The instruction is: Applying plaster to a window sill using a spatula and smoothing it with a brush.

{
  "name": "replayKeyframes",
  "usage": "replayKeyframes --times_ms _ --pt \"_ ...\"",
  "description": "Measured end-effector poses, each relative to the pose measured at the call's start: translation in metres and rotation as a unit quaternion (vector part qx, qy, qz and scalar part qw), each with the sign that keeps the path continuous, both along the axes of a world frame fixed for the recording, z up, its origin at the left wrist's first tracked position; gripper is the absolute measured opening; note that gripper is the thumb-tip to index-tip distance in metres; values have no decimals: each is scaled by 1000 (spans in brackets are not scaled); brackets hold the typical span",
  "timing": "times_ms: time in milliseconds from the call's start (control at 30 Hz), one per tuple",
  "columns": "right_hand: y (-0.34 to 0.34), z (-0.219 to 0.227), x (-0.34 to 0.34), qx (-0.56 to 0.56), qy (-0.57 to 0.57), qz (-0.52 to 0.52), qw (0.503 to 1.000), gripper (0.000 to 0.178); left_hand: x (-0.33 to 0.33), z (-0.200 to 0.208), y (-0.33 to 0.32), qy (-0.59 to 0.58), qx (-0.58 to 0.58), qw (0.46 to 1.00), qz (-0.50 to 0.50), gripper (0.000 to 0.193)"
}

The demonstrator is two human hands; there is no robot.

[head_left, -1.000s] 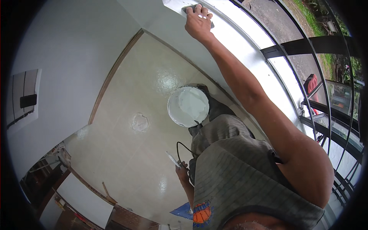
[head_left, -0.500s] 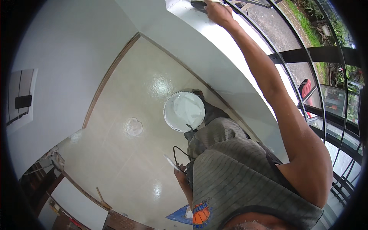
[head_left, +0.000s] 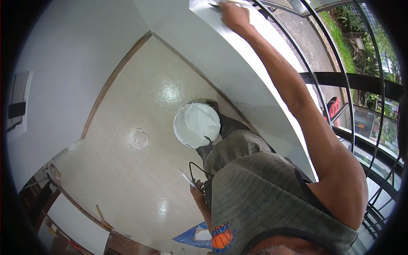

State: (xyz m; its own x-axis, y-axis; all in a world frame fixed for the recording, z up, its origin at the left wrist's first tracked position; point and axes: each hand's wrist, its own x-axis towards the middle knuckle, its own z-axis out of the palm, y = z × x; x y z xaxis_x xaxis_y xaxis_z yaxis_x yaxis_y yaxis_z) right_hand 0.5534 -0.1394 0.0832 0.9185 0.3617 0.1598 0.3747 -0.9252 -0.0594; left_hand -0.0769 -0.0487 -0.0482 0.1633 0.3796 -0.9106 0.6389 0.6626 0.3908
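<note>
My right hand [head_left: 236, 18] reaches far forward to the white window sill [head_left: 250, 51], its fingers closed on a dark tool [head_left: 215, 7]. Only a small part of that tool shows at the sill's far left end, and the hand is slightly blurred. Low beside my body, my left hand [head_left: 197, 190] grips a thin, pale flat tool [head_left: 186, 177] that points up and to the left. Its kind is not clear at this angle. On the floor by my feet stands a round bucket [head_left: 176, 127] holding white paste.
Black window bars [head_left: 335, 53] curve along the right, beside my right arm. A white patch [head_left: 138, 139] marks the tiled floor [head_left: 127, 170]. A pale wall [head_left: 76, 63] rises at the left, and a white board [head_left: 80, 221] lies at the lower left.
My right hand has shifted a little to the left along the sill, and less of the dark tool shows. My left hand keeps its hold. The whole view has turned slightly.
</note>
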Motion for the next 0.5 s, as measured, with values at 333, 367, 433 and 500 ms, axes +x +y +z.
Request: replayKeyframes --times_ms 333,367,433,500 --pt "-1 -3 -12 142 -88 151 974 24 20 15 3 54 -7 994 90 37" --pt "8 8 -1 44 84 21 995 25 17 13 0 34 15 997 67 37" --pt "0 -4 30 62 31 78 995 19 16 7 -3 5 16 999 39 39" --pt "12 -17 43 26 119 31 992 18 11 9 -10 15 12 999 34 41"
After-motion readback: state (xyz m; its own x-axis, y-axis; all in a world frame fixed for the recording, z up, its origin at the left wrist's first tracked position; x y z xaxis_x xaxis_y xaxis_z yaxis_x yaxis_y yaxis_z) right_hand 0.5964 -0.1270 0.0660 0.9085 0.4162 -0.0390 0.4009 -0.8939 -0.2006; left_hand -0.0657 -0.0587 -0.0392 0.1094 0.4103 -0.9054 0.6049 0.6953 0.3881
